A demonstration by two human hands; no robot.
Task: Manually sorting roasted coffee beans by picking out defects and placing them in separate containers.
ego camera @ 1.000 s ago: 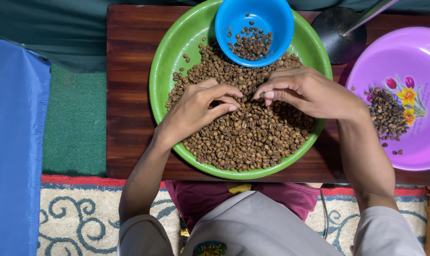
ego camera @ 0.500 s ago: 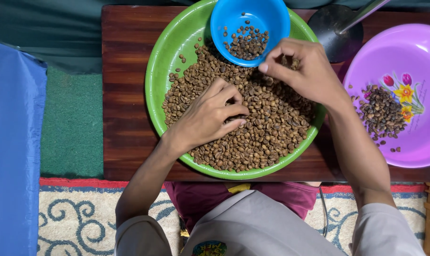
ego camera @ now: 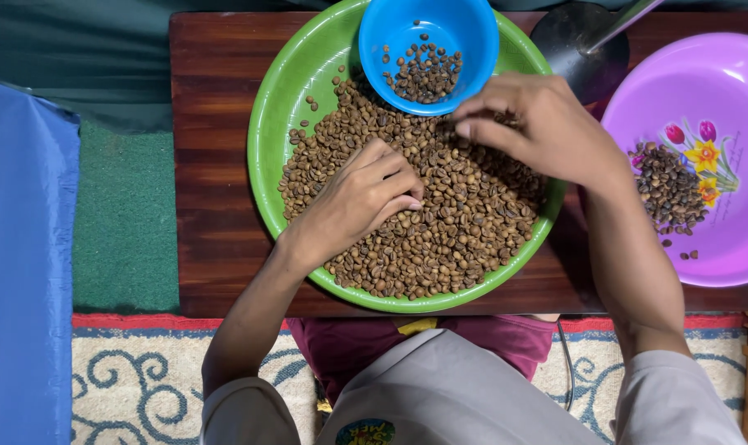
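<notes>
A: What could have gone wrong at that point?

B: Mostly spilling, I judged. The green tray [ego camera: 285, 107] sat on the wooden bench [ego camera: 217, 247] with its near rim close to the bench edge, and the coffee beans [ego camera: 440, 222] lay heaped against that side. A hard sweep by either hand could have pushed beans over the rim onto the patterned rug [ego camera: 135, 379].

A: And the hands?

B: The left hand [ego camera: 361, 202] rested on the beans with its fingers curled inward; whether it pinched a bean I couldn't tell. The right hand [ego camera: 539, 128] hovered just beside the blue bowl [ego camera: 464, 37], fingertips drawn together, and again I couldn't see anything between them. A knock from it might have tipped the bowl, since it perched on the bean pile at the tray's far side.

A: What did the containers hold?

B: The tray held the main mass of beans. The blue bowl held a small scatter of darker-looking ones. The purple basin [ego camera: 720, 82] to the right, printed with flowers, held another small heap [ego camera: 662, 185], well apart from the tray.
</notes>
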